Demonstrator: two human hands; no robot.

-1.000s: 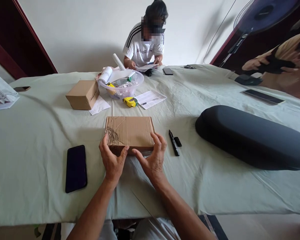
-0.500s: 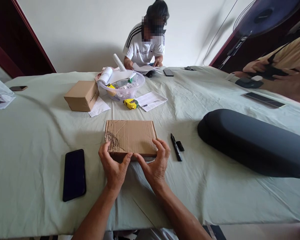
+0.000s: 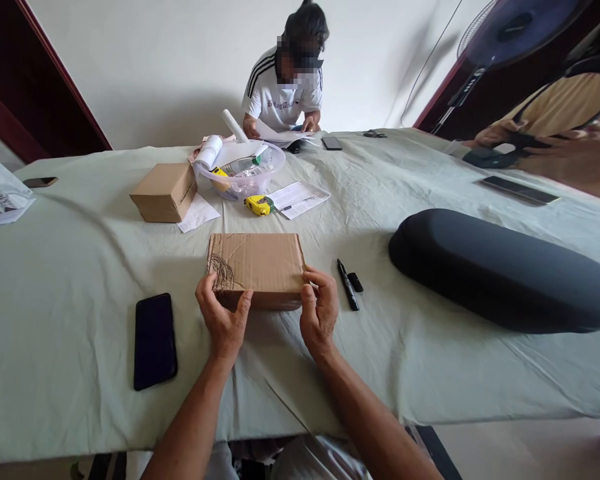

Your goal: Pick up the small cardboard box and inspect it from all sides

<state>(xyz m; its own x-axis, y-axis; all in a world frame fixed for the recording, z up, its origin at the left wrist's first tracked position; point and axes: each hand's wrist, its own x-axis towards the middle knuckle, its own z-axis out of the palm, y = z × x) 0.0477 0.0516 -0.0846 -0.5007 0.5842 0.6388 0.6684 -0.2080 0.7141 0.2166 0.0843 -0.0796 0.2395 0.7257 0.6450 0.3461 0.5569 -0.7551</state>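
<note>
A flat brown cardboard box (image 3: pixel 256 264) with black scribbles on its near left corner lies on the pale green table cloth (image 3: pixel 80 287) in front of me. My left hand (image 3: pixel 222 319) grips its near left corner, thumb on the front side. The near right corner is gripped by my right hand (image 3: pixel 319 311), fingers curled against the edge. A black marker (image 3: pixel 348 285) with its cap off lies just right of the box.
A black phone (image 3: pixel 153 341) lies left of my hands. A long dark oval case (image 3: pixel 500 270) fills the right. Farther back are a second cardboard box (image 3: pixel 165 192), a clear bowl (image 3: pixel 243 173), a yellow tape measure (image 3: pixel 258 205) and papers. A person sits opposite; another person's hand is at right.
My right hand slid from the middle of the box's front edge to its right corner. The left hand stayed on the left corner. The camera shifted slightly.
</note>
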